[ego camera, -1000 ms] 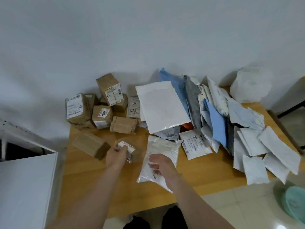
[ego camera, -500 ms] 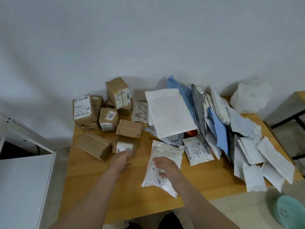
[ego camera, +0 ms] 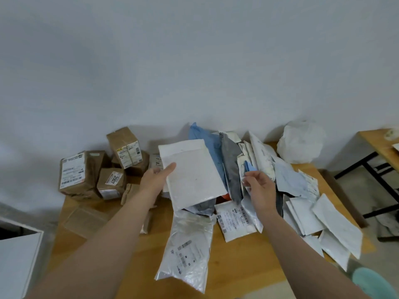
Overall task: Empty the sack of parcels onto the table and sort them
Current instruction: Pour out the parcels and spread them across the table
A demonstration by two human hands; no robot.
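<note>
L hand (ego camera: 154, 182) grips the left edge of the white padded mailer (ego camera: 192, 175), thumb on top, other fingers under it; the mailer lies tilted atop the pile mid-table (ego camera: 237, 260). R hand (ego camera: 260, 190) has fingers curled, pinching a blue mailer (ego camera: 250, 167) in the leaning stack beside it. Cardboard boxes (ego camera: 79, 171) sit back left, flat white mailers (ego camera: 336, 225) at right, clear bag (ego camera: 187, 251) near the front edge, and crumpled sack (ego camera: 301, 143) back right.

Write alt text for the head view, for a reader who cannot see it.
A person's left hand grips a white padded envelope; the right hand pinches a blue mailer. Cardboard boxes stand at the left of the wooden table.
</note>
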